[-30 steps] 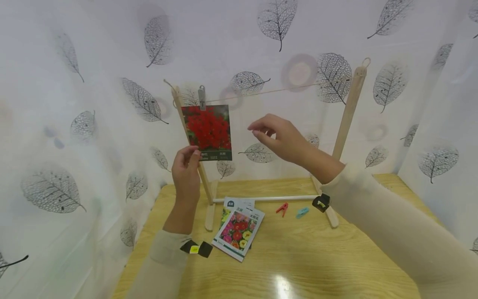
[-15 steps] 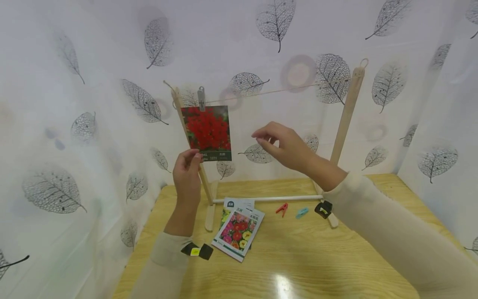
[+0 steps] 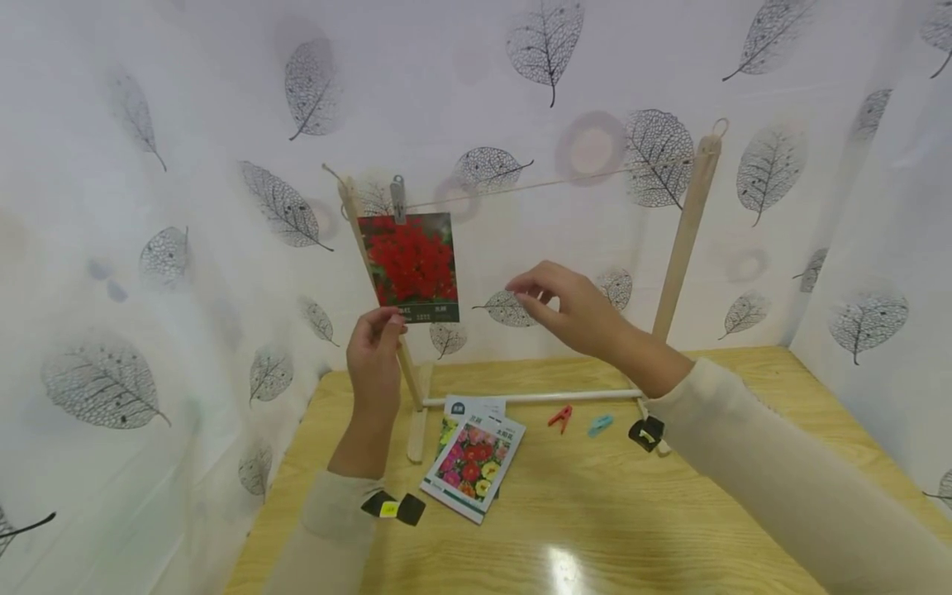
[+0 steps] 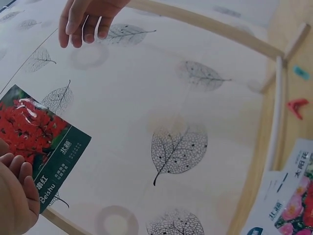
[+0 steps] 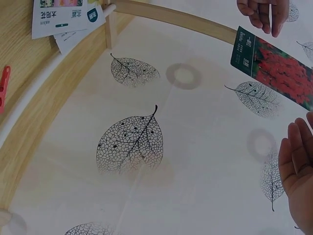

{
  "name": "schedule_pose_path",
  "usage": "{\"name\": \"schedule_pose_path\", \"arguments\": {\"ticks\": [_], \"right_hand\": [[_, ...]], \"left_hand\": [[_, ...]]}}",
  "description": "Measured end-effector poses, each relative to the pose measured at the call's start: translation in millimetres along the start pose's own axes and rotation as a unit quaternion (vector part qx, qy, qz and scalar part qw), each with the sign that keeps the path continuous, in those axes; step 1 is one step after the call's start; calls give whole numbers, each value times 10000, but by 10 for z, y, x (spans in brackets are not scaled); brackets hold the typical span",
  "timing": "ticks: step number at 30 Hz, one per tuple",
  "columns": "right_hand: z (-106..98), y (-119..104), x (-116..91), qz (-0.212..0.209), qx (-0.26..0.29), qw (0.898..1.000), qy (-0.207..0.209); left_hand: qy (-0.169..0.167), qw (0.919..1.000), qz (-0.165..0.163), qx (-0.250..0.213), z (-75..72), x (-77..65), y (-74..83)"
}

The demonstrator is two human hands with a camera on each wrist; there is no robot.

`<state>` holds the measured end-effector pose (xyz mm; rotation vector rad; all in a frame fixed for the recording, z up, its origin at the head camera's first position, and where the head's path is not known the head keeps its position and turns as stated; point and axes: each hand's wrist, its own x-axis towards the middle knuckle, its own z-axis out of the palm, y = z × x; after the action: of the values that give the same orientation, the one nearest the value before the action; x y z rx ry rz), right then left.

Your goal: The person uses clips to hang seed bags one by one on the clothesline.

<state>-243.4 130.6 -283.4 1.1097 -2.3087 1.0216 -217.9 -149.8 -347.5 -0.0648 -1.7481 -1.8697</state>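
Note:
A seed packet (image 3: 412,260) with red flowers hangs from the string (image 3: 535,186) by a grey clothespin (image 3: 399,201) at its top edge, near the left post. My left hand (image 3: 374,359) is at its lower left corner, fingers bent and covering that corner in the head view. In the right wrist view, the left fingertips (image 5: 275,29) appear slightly apart from the packet's edge. My right hand (image 3: 573,310) floats to the right of the packet, fingers loosely curled, holding nothing.
The wooden frame has a left post (image 3: 357,223), a right post (image 3: 687,235) and a white crossbar (image 3: 565,397). On the table (image 3: 610,521) lie more seed packets (image 3: 473,464), a red clothespin (image 3: 561,418) and a blue clothespin (image 3: 599,425). Leaf-printed curtain (image 3: 223,124) surrounds it.
My right hand has come down and slightly to the right. The left hand has lowered a little along the packet's corner. The packet still hangs from its clothespin.

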Motion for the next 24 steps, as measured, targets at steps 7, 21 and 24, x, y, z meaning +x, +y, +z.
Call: {"name": "schedule_pose_path", "arguments": {"ticks": [7, 21, 24], "right_hand": [[35, 67, -99, 18, -46, 10000, 27], [67, 117, -281, -24, -67, 9999, 141], [75, 137, -311, -14, -45, 9998, 171]], "left_hand": [[-20, 10000, -65, -5, -11, -23, -40], [-24, 9995, -267, 142, -6, -89, -93], [-41, 9995, -295, 48, 4, -101, -105]]}}
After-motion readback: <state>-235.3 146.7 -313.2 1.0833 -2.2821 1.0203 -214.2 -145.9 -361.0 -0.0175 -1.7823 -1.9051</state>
